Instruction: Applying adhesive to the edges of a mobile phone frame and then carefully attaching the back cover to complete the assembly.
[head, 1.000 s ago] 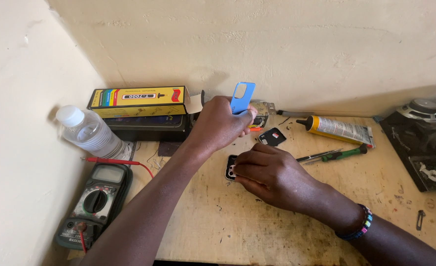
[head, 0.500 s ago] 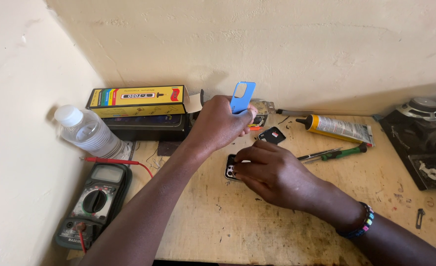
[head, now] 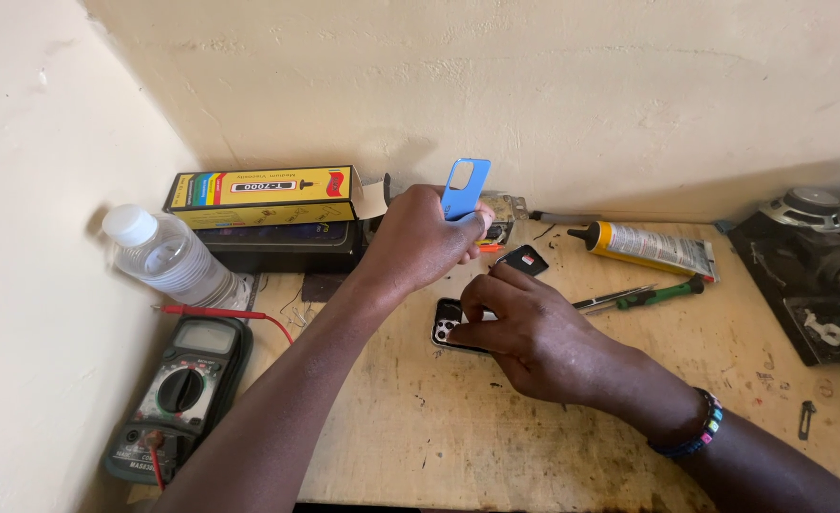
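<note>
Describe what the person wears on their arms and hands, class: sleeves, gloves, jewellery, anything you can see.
Both forearms are bare, with no sleeves in view, and neither the left hand nor the right hand wears a glove. No rings show on the visible fingers. The only thing worn is a beaded bracelet on the right wrist, dark with small beads of several colours. The left wrist is bare.

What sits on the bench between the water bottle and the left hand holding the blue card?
In the head view, a yellow box stacked on a black case lies between the water bottle and the left hand gripping the blue card.
</note>
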